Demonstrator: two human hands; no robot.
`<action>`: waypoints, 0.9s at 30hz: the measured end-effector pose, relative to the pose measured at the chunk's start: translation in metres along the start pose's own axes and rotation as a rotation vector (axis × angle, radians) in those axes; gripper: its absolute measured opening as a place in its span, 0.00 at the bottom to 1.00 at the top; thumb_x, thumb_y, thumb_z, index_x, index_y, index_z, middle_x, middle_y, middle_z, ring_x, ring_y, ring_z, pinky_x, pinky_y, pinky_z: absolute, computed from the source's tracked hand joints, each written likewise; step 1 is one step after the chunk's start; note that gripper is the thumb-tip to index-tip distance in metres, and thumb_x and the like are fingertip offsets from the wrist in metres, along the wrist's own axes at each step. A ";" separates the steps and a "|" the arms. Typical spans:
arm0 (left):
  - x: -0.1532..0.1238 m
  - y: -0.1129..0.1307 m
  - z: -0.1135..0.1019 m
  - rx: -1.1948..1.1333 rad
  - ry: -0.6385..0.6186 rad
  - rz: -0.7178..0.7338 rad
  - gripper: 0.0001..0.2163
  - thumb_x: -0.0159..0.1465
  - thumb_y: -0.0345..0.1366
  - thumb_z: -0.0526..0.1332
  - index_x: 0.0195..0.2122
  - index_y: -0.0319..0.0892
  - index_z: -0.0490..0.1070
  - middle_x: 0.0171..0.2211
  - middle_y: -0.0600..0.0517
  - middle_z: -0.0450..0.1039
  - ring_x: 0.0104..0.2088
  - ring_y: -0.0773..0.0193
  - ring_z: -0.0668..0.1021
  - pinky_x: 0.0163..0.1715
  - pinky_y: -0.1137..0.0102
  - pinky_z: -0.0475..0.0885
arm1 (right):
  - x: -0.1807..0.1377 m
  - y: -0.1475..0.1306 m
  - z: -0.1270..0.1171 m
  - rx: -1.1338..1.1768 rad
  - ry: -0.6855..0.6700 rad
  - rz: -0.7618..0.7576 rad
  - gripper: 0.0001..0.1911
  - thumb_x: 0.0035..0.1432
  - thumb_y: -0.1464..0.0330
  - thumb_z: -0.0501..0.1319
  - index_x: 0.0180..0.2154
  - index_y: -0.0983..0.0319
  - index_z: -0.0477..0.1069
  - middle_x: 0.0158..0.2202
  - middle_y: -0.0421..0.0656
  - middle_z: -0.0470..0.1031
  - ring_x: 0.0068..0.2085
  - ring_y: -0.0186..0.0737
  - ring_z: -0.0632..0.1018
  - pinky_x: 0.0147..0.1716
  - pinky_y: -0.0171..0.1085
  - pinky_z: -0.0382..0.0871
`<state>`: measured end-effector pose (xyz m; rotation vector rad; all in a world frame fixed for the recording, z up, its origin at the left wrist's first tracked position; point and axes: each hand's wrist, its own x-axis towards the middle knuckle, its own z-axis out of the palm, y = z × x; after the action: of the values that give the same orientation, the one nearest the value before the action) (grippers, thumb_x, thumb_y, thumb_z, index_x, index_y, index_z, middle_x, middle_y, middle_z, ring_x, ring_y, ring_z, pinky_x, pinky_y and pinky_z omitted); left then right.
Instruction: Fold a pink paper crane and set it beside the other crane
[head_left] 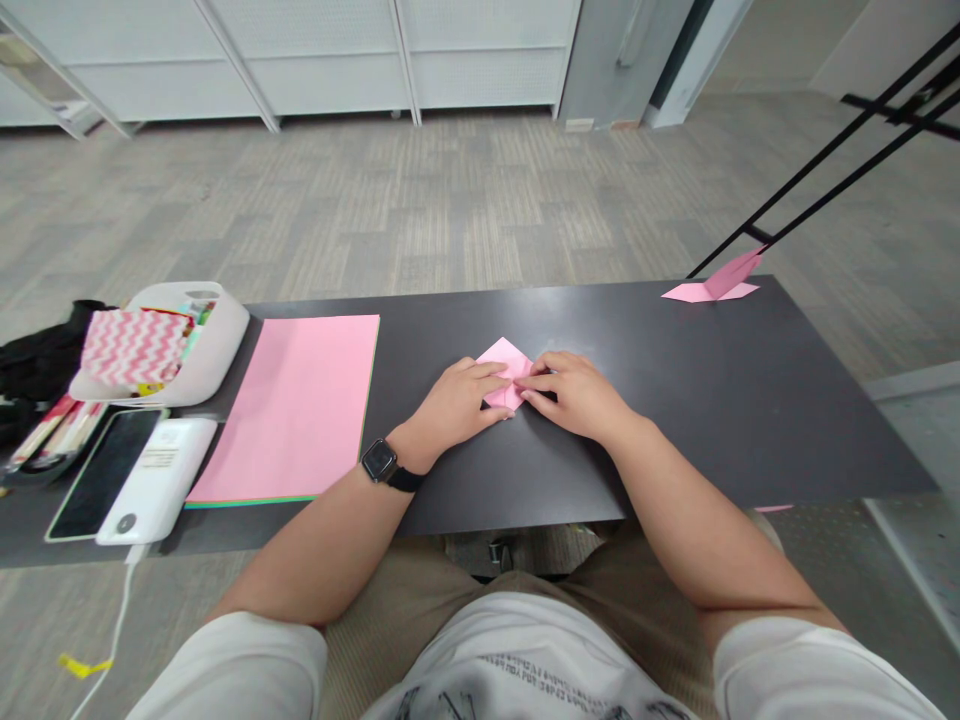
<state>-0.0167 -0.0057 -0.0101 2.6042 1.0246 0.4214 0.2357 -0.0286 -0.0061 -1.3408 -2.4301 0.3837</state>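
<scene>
A small folded pink paper (504, 358) lies in the middle of the dark table (720, 400). My left hand (459, 402) rests on its left side, fingers pressed flat on the fold. My right hand (576, 392) meets it from the right, fingertips pinching down on the paper's edge. Both hands cover the near half of the paper. A black watch (379, 462) sits on my left wrist.
A stack of pink sheets (300, 402) lies to the left. Further left are a white tray (219, 352) with a chevron pouch, a phone (105, 474), a white power bank (160, 482) and pens. A folded pink piece (712, 286) sits at the far right corner.
</scene>
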 end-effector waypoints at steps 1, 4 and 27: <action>0.000 0.000 0.000 -0.002 0.000 -0.001 0.23 0.69 0.44 0.73 0.62 0.42 0.79 0.65 0.43 0.78 0.62 0.49 0.79 0.64 0.54 0.72 | 0.000 0.000 0.000 -0.002 -0.001 0.001 0.13 0.74 0.62 0.63 0.52 0.52 0.86 0.48 0.47 0.81 0.50 0.49 0.78 0.53 0.50 0.68; 0.000 -0.002 0.001 -0.005 -0.006 -0.003 0.22 0.68 0.44 0.73 0.62 0.45 0.80 0.66 0.44 0.77 0.63 0.48 0.79 0.65 0.53 0.71 | 0.000 0.000 0.000 -0.007 -0.004 0.002 0.14 0.75 0.62 0.62 0.52 0.52 0.86 0.48 0.47 0.81 0.50 0.49 0.78 0.53 0.49 0.68; 0.001 0.003 0.004 0.040 -0.024 -0.070 0.23 0.72 0.44 0.68 0.66 0.45 0.76 0.69 0.46 0.74 0.58 0.49 0.78 0.63 0.53 0.70 | 0.004 0.010 0.004 -0.047 0.064 0.135 0.15 0.74 0.62 0.62 0.50 0.50 0.87 0.44 0.47 0.79 0.47 0.49 0.76 0.49 0.49 0.67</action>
<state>-0.0127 -0.0072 -0.0126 2.5929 1.1239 0.3557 0.2396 -0.0202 -0.0130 -1.5188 -2.3172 0.3142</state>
